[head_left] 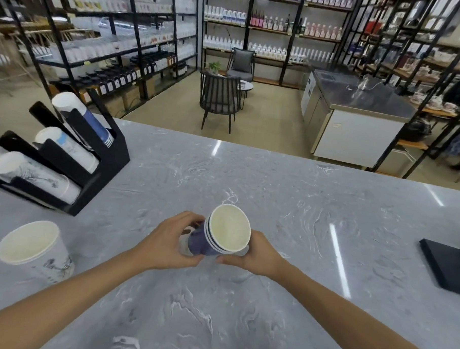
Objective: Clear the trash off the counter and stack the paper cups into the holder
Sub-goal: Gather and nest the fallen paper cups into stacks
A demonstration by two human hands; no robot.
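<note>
Above bare grey marble counter [301,217], left hand [165,244] and right hand [254,254] both grip tilted nested blue cups [215,237]. Black holder [102,166] and white cup [33,247] stand well left.

Grey marbled tabletop [288,203], bearing black cup holder [108,166], white paper cup [36,247], black slab [446,265] at right edge.

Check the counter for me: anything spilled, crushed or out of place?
No spill or damage shows. One white cup stands loose at the counter's left edge, outside the holder. Both hands, left and right, hold a tilted stack of blue cups.
</note>
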